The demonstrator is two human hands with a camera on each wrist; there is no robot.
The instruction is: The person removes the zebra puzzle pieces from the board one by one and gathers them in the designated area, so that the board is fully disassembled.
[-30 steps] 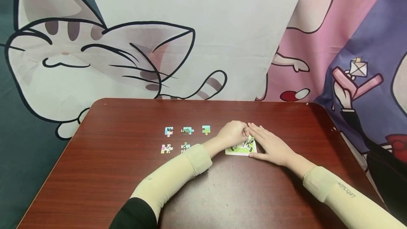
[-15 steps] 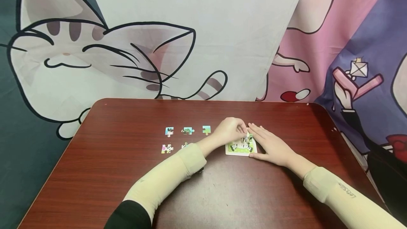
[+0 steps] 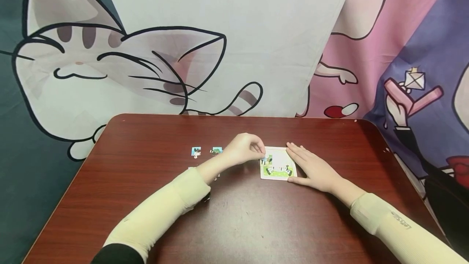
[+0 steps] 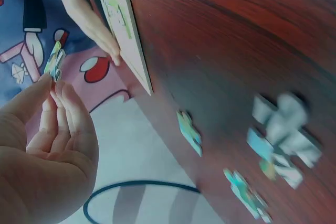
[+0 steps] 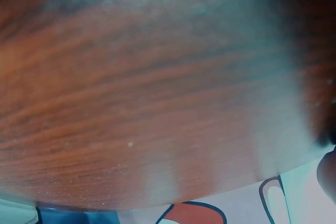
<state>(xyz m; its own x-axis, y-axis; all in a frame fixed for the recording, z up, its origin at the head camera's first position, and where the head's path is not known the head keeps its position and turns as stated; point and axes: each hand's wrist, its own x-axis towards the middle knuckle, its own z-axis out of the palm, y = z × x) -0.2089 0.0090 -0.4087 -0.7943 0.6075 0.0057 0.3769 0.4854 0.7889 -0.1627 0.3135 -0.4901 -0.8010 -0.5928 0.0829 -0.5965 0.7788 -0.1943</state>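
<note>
in the head view, drew the left hand from near the jigsaw board's far right corner to its left edge, keeping the right hand straight-fingered along the right edge; in the left wrist view, pinching a jigsaw piece above the table, so seemingly unplaced; in the right, cannot tell any grip.

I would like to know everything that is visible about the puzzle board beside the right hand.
The puzzle board is thin, flat and roughly square, with a white border, a pale middle and green print with black-and-white shapes along its near side. It may be card or wood; I cannot tell which. It lies flat on the reddish-brown table. The right hand touches its right side; the left hand holds a puzzle piece near its left edge.
</note>
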